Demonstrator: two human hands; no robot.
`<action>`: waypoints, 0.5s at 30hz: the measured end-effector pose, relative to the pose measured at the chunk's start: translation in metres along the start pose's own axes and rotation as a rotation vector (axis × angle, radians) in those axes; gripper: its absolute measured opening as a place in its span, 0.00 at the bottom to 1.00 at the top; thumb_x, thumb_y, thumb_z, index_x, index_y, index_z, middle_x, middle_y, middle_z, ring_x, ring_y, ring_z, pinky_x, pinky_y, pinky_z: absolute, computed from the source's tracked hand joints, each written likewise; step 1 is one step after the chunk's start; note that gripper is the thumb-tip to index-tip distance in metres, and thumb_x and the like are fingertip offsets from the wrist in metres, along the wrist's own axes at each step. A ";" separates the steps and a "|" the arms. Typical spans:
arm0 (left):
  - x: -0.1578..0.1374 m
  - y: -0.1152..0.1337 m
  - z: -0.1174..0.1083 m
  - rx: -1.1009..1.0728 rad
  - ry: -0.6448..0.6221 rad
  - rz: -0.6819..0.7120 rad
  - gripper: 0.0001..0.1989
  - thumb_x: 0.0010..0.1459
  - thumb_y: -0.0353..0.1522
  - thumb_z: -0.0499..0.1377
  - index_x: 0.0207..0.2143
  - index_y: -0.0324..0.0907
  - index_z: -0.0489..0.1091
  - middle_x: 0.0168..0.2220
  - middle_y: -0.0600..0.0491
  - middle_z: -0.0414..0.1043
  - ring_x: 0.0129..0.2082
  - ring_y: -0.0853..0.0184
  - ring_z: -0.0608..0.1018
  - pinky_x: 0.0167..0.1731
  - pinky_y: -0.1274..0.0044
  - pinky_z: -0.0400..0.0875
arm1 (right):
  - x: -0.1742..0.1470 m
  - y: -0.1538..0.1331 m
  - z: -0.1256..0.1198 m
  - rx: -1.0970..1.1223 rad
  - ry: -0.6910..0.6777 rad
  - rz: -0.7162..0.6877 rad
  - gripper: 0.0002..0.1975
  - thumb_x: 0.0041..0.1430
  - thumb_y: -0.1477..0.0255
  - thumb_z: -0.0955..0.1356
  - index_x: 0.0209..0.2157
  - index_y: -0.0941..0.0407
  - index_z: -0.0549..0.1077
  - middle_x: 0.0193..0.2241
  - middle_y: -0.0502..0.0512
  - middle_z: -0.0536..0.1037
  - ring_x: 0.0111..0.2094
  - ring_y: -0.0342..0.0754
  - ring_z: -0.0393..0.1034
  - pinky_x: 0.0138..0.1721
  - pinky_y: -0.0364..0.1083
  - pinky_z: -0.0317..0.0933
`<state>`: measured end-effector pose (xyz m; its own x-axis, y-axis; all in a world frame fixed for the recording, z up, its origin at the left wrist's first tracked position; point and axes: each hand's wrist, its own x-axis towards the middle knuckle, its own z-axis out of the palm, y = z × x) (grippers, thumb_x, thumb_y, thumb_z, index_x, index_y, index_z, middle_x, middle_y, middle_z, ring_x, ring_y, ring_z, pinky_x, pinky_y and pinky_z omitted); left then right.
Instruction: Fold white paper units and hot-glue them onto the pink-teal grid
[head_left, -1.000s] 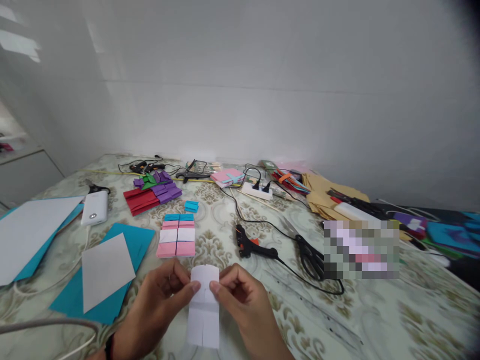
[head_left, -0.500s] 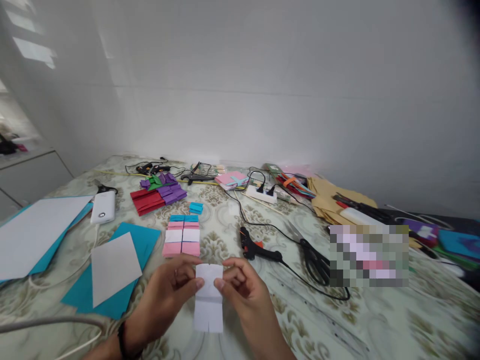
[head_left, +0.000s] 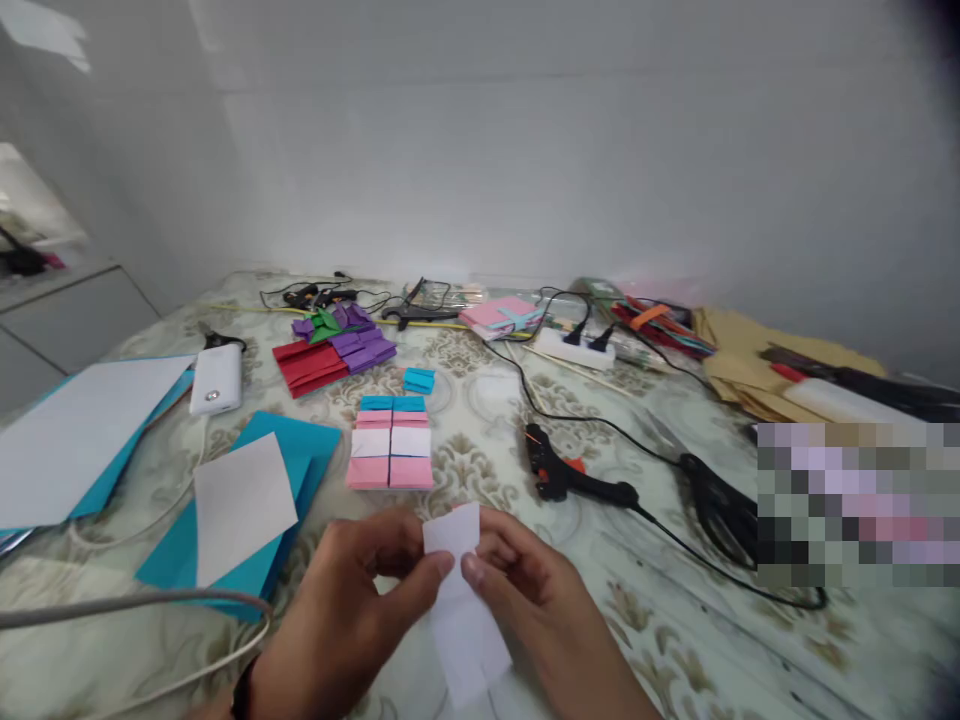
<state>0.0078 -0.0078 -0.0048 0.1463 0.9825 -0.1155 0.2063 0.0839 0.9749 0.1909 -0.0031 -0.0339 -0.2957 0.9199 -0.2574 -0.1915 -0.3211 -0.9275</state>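
Note:
A creased strip of white paper (head_left: 466,625) is held up over the table, tilted, its lower end swung to the right. My left hand (head_left: 375,590) pinches its left edge between thumb and fingers. On the opposite edge, my right hand (head_left: 525,590) grips it the same way, both thumbs on the near face. Just beyond the hands lies a stack of folded pink, white and blue paper (head_left: 391,470) with a dark line down its middle. A small folded blue paper piece (head_left: 418,380) is behind that stack.
Right of the hands lie a black glue gun (head_left: 574,475) with its cord and black-handled scissors (head_left: 712,505). Blue sheets (head_left: 311,450) with a white sheet (head_left: 244,510) and a white power bank (head_left: 216,380) are left. A power strip (head_left: 574,348) sits farther back.
The white paper has gone from upright to tilted, its lower end turning right, with both hands still on it. The camera view has shifted, so the table items appear displaced.

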 end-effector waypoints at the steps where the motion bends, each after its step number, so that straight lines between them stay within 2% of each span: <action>1: 0.001 -0.002 0.000 -0.046 -0.035 -0.018 0.15 0.59 0.41 0.67 0.27 0.39 0.74 0.25 0.54 0.73 0.27 0.68 0.72 0.27 0.80 0.67 | 0.000 0.000 0.001 0.002 -0.006 -0.007 0.23 0.56 0.53 0.78 0.46 0.54 0.79 0.28 0.47 0.75 0.31 0.45 0.69 0.35 0.43 0.64; 3: 0.003 -0.005 0.001 -0.113 -0.072 -0.045 0.15 0.60 0.43 0.66 0.31 0.39 0.77 0.27 0.52 0.76 0.27 0.66 0.75 0.26 0.79 0.68 | -0.002 0.002 0.002 -0.045 -0.012 -0.022 0.22 0.56 0.52 0.78 0.39 0.56 0.79 0.30 0.50 0.77 0.32 0.46 0.70 0.35 0.43 0.63; 5: 0.004 -0.008 0.001 -0.060 -0.042 -0.030 0.15 0.60 0.43 0.65 0.33 0.39 0.77 0.28 0.52 0.77 0.27 0.67 0.75 0.25 0.80 0.66 | -0.004 0.003 0.002 -0.112 0.021 -0.033 0.21 0.57 0.51 0.77 0.35 0.57 0.79 0.29 0.51 0.77 0.31 0.46 0.69 0.32 0.43 0.61; 9: 0.004 -0.008 0.000 0.036 -0.044 -0.018 0.15 0.59 0.43 0.65 0.30 0.40 0.76 0.24 0.55 0.73 0.24 0.69 0.72 0.23 0.80 0.62 | -0.008 -0.002 0.001 -0.183 0.063 -0.079 0.20 0.59 0.53 0.75 0.32 0.57 0.79 0.27 0.51 0.77 0.28 0.45 0.68 0.30 0.43 0.60; 15: 0.007 -0.003 -0.006 0.220 -0.138 0.034 0.15 0.63 0.43 0.62 0.32 0.41 0.79 0.27 0.53 0.78 0.28 0.66 0.76 0.27 0.79 0.67 | -0.014 -0.014 0.000 -0.347 0.086 -0.252 0.14 0.65 0.61 0.73 0.30 0.55 0.80 0.25 0.49 0.77 0.28 0.45 0.69 0.31 0.42 0.61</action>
<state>0.0021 0.0000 -0.0071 0.2844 0.9507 -0.1232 0.4019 -0.0016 0.9157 0.1980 -0.0110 -0.0172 -0.1985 0.9799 -0.0196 0.0829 -0.0031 -0.9965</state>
